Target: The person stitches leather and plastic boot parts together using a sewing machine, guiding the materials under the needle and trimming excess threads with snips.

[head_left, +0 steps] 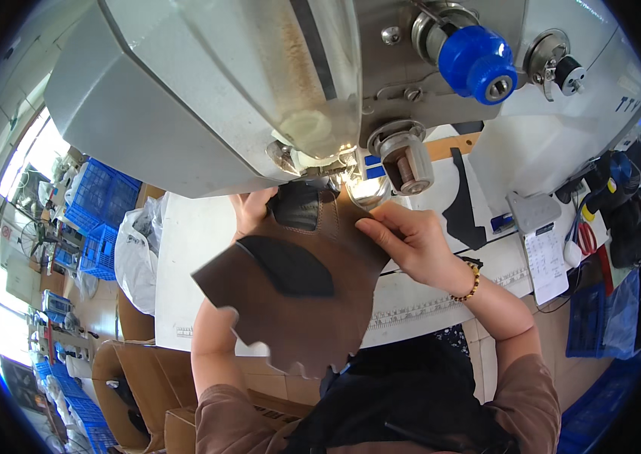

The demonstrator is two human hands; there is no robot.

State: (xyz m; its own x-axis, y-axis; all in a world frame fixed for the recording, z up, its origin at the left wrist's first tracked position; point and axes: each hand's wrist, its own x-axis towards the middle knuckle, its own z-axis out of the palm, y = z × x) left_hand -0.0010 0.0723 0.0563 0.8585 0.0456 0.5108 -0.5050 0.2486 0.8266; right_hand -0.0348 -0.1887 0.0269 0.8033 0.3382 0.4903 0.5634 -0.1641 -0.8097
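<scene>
A brown leather piece (313, 318) with a scalloped lower edge is held up under the head of a sewing machine (207, 98). It bears a black curved patch (290, 266) and, near its top, a dark opening with stitch lines beside it. My right hand (409, 240) pinches its upper right edge between thumb and fingers. At the upper left edge my left hand (252, 210) is curled against the leather, its fingers partly hidden behind it. The top of the piece reaches the lit needle area, where the needle itself cannot be made out.
On the white table (199, 227) lies a black cut piece (463, 208). Right of it are a paper slip (545, 265) and red-handled scissors (585, 237). A white plastic bag (137, 261) hangs at the left, with blue crates (101, 195) behind and cardboard boxes (150, 386) below.
</scene>
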